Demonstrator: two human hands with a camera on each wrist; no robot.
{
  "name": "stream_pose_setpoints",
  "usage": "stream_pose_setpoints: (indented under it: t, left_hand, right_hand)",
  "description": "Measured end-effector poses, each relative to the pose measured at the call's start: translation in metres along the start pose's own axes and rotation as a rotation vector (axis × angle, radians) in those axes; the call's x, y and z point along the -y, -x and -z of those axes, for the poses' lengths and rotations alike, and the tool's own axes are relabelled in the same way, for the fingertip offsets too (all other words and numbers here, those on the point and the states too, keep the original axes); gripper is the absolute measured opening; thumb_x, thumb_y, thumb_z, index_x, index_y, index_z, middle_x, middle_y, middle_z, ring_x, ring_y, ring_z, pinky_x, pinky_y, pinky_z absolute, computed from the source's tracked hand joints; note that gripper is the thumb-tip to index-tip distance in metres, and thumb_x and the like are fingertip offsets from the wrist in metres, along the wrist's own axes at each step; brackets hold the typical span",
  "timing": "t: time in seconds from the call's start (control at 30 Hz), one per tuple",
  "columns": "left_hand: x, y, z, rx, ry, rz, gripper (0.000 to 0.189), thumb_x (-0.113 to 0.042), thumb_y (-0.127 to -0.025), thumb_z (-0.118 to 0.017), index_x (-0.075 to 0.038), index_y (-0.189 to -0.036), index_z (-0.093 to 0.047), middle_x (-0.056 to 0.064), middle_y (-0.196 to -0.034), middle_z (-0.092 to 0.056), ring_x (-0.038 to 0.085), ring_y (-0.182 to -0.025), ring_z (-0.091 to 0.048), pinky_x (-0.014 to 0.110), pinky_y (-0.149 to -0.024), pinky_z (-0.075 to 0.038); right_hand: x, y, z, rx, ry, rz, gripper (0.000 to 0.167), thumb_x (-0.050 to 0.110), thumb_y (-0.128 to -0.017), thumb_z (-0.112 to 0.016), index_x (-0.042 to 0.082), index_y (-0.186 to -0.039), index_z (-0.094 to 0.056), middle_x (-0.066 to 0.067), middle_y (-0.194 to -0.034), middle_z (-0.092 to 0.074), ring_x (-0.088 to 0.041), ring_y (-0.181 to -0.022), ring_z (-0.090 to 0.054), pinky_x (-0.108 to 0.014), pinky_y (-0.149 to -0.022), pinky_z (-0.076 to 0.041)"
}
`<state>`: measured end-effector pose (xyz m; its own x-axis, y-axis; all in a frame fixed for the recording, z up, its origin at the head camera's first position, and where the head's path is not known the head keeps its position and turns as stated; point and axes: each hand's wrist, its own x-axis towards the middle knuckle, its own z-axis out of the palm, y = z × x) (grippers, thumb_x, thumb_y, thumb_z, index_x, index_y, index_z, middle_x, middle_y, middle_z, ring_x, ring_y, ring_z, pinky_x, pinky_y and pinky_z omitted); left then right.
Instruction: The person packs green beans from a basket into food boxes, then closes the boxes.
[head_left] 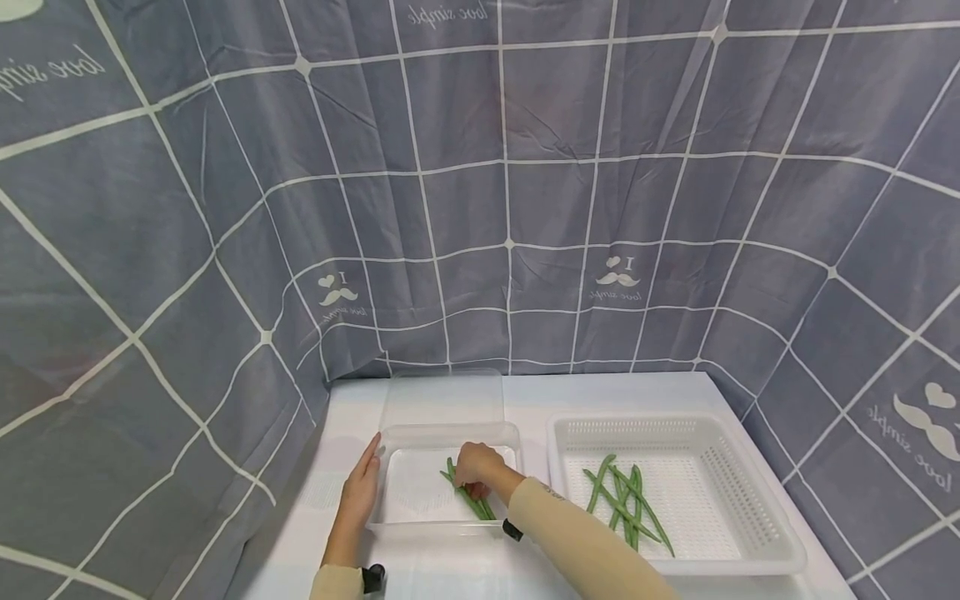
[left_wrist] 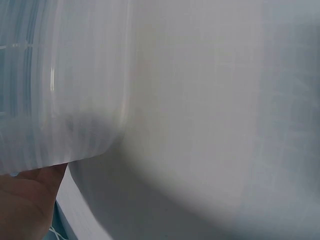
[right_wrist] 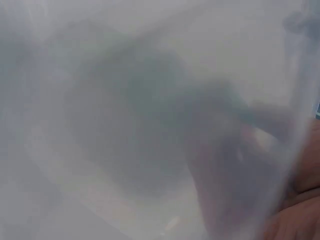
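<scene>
A clear plastic container [head_left: 390,517] sits on the table, with a few green beans [head_left: 472,502] slanting across its right part. My right hand [head_left: 480,469] reaches inside, fingers curled down around those beans. In the right wrist view the cloudy container wall [right_wrist: 115,150] blurs the fingers and a green patch behind it. Along the container's left side lies my left hand [head_left: 360,492], its fingers straight and touching the wall near the far left corner. The left wrist view catches part of that hand [left_wrist: 30,200] against the ribbed clear side [left_wrist: 85,90].
Right of the container stands a white perforated basket [head_left: 750,500] holding several green beans [head_left: 626,504] in a loose crossed pile. A flat clear sheet, like a lid [head_left: 442,398], lies behind the container. Grey checked curtains [head_left: 465,208] enclose the table [head_left: 525,400] at the back and sides.
</scene>
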<state>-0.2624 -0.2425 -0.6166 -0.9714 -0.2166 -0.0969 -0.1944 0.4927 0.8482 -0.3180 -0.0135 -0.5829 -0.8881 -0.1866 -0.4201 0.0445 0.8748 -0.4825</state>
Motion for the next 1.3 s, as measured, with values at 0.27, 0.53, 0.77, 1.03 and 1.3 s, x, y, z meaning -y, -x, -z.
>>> stream_pose_setpoints:
  t: [0.27,0.53,0.77,1.03,1.3]
  left_hand:
    - [0.0,-0.001,0.0,-0.005,-0.002,-0.007,0.053,-0.034,-0.118,-0.027,-0.022,-0.169,-0.03,0.022,-0.173,-0.029,0.051,-0.16,-0.023,0.07,-0.13,-0.02]
    - [-0.001,-0.001,-0.001,0.004,0.004,-0.007,0.053,-0.034,-0.118,-0.027,-0.022,-0.17,-0.029,0.022,-0.174,-0.027,0.051,-0.16,-0.022,0.071,-0.13,-0.02]
    - [-0.001,-0.002,-0.001,0.008,0.007,0.003,0.053,-0.034,-0.118,-0.028,-0.024,-0.17,-0.029,0.021,-0.174,-0.027,0.051,-0.161,-0.022,0.071,-0.13,-0.019]
    - [0.0,-0.002,0.0,0.014,0.024,0.005,0.053,-0.033,-0.117,-0.029,-0.024,-0.17,-0.029,0.021,-0.174,-0.027,0.051,-0.161,-0.021,0.071,-0.13,-0.019]
    - [0.001,-0.001,0.001,0.024,0.018,0.001,0.054,-0.033,-0.118,-0.028,-0.024,-0.17,-0.027,0.021,-0.175,-0.025,0.052,-0.161,-0.02,0.071,-0.13,-0.018]
  right_hand:
    - [0.0,0.002,-0.003,-0.022,0.004,-0.008,0.03,0.013,-0.087,-0.086,0.006,-0.066,-0.066,-0.011,-0.057,-0.07,-0.026,-0.058,-0.076,-0.039,-0.06,-0.068]
    - [-0.001,0.007,0.002,-0.005,0.0,-0.019,0.029,0.011,-0.087,-0.085,0.006,-0.066,-0.066,-0.008,-0.056,-0.07,-0.021,-0.053,-0.073,-0.034,-0.055,-0.065]
    - [-0.002,0.006,0.004,-0.015,-0.047,0.009,0.027,0.009,-0.087,-0.086,0.005,-0.068,-0.067,-0.013,-0.064,-0.074,-0.027,-0.064,-0.078,-0.04,-0.063,-0.068]
    - [-0.007,0.0,0.009,0.012,-0.12,0.013,0.025,0.011,-0.091,-0.083,0.005,-0.07,-0.07,-0.016,-0.073,-0.078,-0.028,-0.07,-0.08,-0.038,-0.062,-0.068]
    - [-0.012,0.004,0.018,0.036,-0.245,0.036,0.016,0.011,-0.093,-0.081,0.002,-0.081,-0.077,-0.016,-0.076,-0.079,-0.028,-0.071,-0.08,-0.039,-0.065,-0.069]
